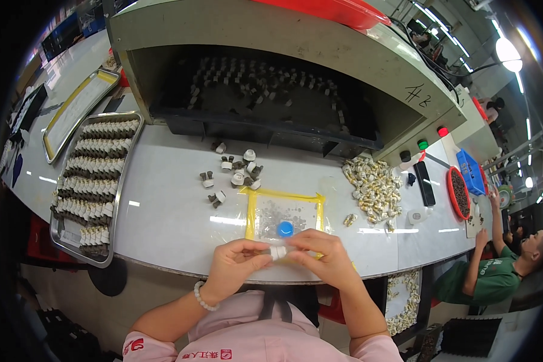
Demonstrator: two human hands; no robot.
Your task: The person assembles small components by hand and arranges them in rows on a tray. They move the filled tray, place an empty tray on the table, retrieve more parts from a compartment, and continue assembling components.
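At the table's front edge my left hand (238,260) is closed, thumb and fingers pinching one side of a small white cylindrical part (277,252). My right hand (321,256) grips the other side of it, its fingertips slightly blurred. The part's details are too small to make out. Just beyond my fingers a round blue cap (285,228) rests on a yellow-taped mat (251,220) with grey stains. Farther left lies a loose group of white parts with dark prongs (238,179). To the right is a heap of small white and brass-coloured pieces (374,192).
A metal tray (116,232) with rows of parts stands left. Ahead, a box-like machine (398,90) holds a black tray (265,131) of parts. A black phone-like object (425,183), red bowl (458,193) and blue bin (469,172) lie right, near a person in green (489,277).
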